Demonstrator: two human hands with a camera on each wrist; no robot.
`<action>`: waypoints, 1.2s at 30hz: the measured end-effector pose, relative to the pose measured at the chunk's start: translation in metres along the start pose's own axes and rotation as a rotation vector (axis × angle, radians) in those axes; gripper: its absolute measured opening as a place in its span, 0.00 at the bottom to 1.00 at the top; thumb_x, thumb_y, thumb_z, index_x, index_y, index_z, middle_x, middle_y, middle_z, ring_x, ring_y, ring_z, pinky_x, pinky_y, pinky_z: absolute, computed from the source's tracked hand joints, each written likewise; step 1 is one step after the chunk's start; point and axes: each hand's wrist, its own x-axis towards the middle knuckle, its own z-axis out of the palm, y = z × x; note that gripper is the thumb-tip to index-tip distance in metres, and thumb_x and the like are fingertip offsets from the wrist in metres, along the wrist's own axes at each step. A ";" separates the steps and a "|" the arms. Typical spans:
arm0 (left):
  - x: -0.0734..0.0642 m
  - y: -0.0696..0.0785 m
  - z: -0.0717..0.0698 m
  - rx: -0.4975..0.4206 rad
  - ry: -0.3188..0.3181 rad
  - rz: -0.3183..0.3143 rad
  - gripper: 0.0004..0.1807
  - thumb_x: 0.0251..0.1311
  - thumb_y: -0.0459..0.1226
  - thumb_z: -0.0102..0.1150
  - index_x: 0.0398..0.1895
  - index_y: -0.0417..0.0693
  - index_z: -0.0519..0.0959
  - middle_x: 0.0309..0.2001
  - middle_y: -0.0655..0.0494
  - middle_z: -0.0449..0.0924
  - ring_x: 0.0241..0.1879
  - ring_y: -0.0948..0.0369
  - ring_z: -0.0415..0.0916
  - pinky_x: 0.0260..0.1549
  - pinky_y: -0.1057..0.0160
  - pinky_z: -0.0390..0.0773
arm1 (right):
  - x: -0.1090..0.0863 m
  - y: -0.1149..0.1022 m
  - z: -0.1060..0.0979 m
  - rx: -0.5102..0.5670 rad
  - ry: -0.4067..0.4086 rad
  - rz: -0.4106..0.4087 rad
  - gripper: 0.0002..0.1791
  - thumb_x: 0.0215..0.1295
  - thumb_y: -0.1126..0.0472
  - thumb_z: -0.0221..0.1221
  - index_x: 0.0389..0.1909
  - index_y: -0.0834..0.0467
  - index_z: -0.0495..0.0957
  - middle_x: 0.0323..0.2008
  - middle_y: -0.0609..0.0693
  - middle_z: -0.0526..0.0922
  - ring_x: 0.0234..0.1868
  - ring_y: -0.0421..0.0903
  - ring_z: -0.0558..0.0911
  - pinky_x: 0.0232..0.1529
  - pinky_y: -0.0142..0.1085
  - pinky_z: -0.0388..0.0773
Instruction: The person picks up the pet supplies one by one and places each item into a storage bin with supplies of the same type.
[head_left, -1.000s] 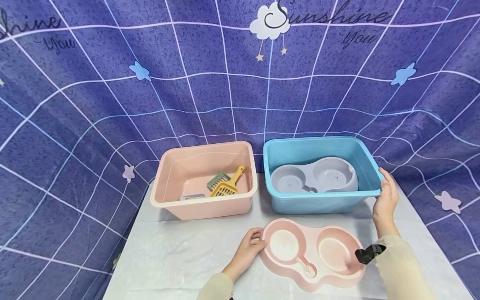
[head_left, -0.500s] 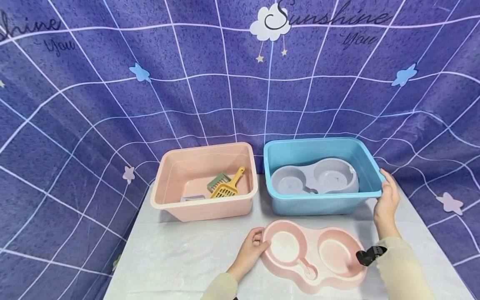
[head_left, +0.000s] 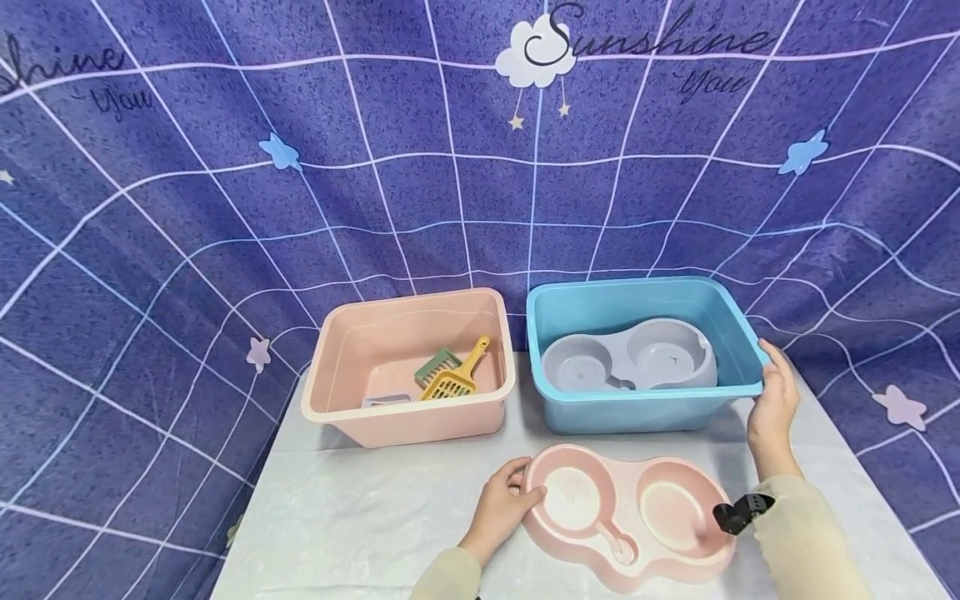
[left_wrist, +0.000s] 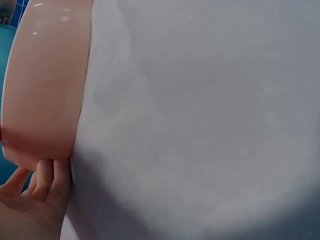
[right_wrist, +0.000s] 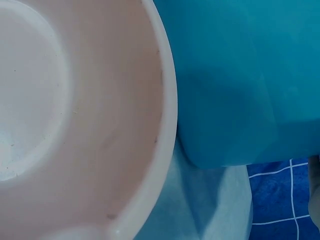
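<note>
A pink double pet bowl (head_left: 626, 492) lies at the front of the table. My left hand (head_left: 501, 505) grips its left end, thumb over the rim and fingers against the outer side; in the left wrist view those fingers (left_wrist: 47, 180) meet the bowl's end wall. Behind it stands a blue litter box (head_left: 630, 414) with a grey double pet bowl (head_left: 618, 343) inside. My right hand (head_left: 774, 400) holds the box's right side, fingertips at the rim; its thumb is hidden. The right wrist view shows the pink bowl's rim close before the blue wall.
To the left stands a pink litter box (head_left: 427, 423), holding a yellow litter scoop (head_left: 459, 377), a green comb-edged scoop (head_left: 437, 365) and a partly hidden grey piece (head_left: 386, 400). A purple patterned cloth (head_left: 420, 192) hangs behind and beside the white-covered table (head_left: 360, 508).
The whole scene sits slightly lower in the head view. My left thumb lies a little farther over the pink bowl's rim; the right hand stays at the blue box.
</note>
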 end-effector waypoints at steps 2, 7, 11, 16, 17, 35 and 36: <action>0.002 0.002 0.000 0.028 0.009 0.016 0.29 0.54 0.41 0.70 0.61 0.44 0.77 0.30 0.63 0.81 0.31 0.67 0.75 0.36 0.67 0.77 | 0.001 -0.001 0.000 -0.008 -0.003 0.007 0.24 0.75 0.63 0.40 0.60 0.52 0.80 0.56 0.43 0.76 0.48 0.39 0.74 0.41 0.25 0.71; 0.001 0.003 0.001 -0.001 0.060 0.059 0.25 0.53 0.37 0.68 0.57 0.43 0.80 0.25 0.63 0.82 0.25 0.69 0.76 0.29 0.69 0.78 | 0.002 -0.003 -0.002 -0.042 -0.012 0.026 0.23 0.75 0.61 0.41 0.62 0.53 0.79 0.51 0.43 0.77 0.46 0.40 0.73 0.39 0.24 0.71; 0.000 0.003 0.003 -0.060 0.106 0.063 0.23 0.52 0.35 0.68 0.54 0.45 0.82 0.24 0.62 0.83 0.24 0.68 0.77 0.27 0.71 0.78 | 0.002 -0.004 -0.002 -0.069 -0.033 0.019 0.23 0.76 0.60 0.42 0.63 0.53 0.77 0.52 0.43 0.77 0.48 0.40 0.73 0.40 0.24 0.71; 0.001 0.005 0.004 -0.078 0.132 0.031 0.22 0.51 0.35 0.68 0.53 0.51 0.84 0.25 0.64 0.84 0.27 0.69 0.77 0.32 0.72 0.78 | 0.003 -0.003 -0.001 -0.068 -0.043 0.010 0.23 0.76 0.59 0.41 0.63 0.52 0.77 0.50 0.42 0.77 0.46 0.40 0.73 0.39 0.24 0.71; 0.001 0.006 0.004 -0.074 0.137 0.025 0.22 0.51 0.35 0.68 0.53 0.52 0.84 0.25 0.64 0.84 0.27 0.68 0.78 0.32 0.72 0.78 | 0.003 -0.003 -0.001 -0.069 -0.041 0.008 0.23 0.76 0.59 0.41 0.63 0.52 0.77 0.49 0.42 0.78 0.45 0.40 0.73 0.38 0.23 0.71; -0.001 0.020 0.002 -0.091 0.278 0.033 0.18 0.48 0.35 0.68 0.45 0.58 0.87 0.17 0.65 0.76 0.11 0.72 0.63 0.14 0.73 0.67 | 0.000 -0.002 -0.003 -0.019 -0.065 0.004 0.23 0.77 0.62 0.39 0.63 0.55 0.76 0.48 0.44 0.76 0.43 0.41 0.73 0.34 0.23 0.72; -0.001 0.020 0.001 -0.095 0.291 0.036 0.18 0.48 0.35 0.69 0.45 0.57 0.87 0.17 0.65 0.77 0.12 0.72 0.63 0.14 0.73 0.67 | 0.001 -0.002 -0.002 -0.021 -0.071 -0.002 0.23 0.77 0.62 0.39 0.63 0.56 0.76 0.48 0.44 0.75 0.43 0.41 0.73 0.34 0.23 0.72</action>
